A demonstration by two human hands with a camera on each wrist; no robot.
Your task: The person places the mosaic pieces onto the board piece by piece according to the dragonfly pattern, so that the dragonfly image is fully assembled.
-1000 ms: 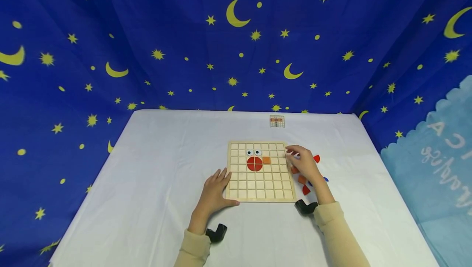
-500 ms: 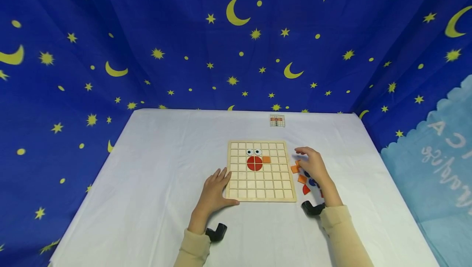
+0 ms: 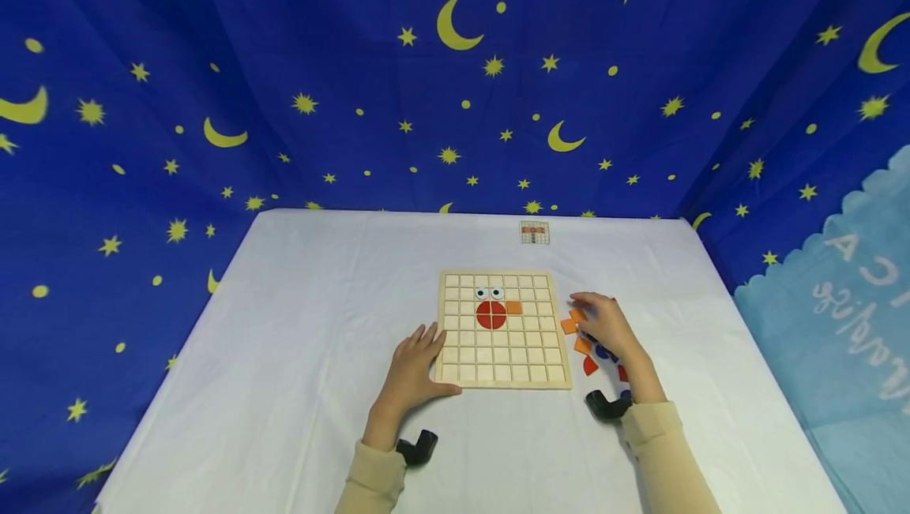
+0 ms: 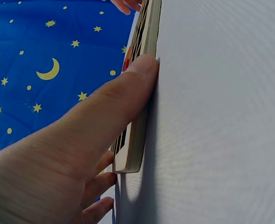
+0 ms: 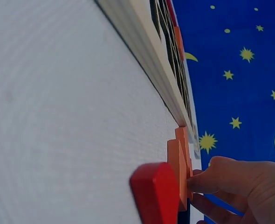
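Note:
A wooden grid board (image 3: 505, 356) lies on the white table. Two eye tiles (image 3: 490, 294), red quarter-circle tiles (image 3: 485, 321) forming a disc, and an orange square tile (image 3: 514, 308) sit in its cells. My left hand (image 3: 411, 372) rests at the near left corner, fingers straight along the left side. Its thumb (image 4: 128, 84) lies against the front edge in the left wrist view. My right hand (image 3: 604, 324) is over the loose pieces right of the board, index finger extended. In the right wrist view its thumb (image 5: 212, 177) touches loose orange tiles (image 5: 177, 172).
Loose red (image 3: 591, 365) and blue (image 3: 603, 352) pieces lie partly under my right hand. A small pattern card (image 3: 535, 233) is near the table's (image 3: 341, 301) back edge. A blue star-and-moon curtain (image 3: 384, 88) hangs behind. Black wrist mounts (image 3: 418, 448) stick out from both wrists.
My right hand has moved from the board's right edge rightward, then down to the loose pieces, uncovering orange tiles. My left hand and the tiles on the board have stayed put.

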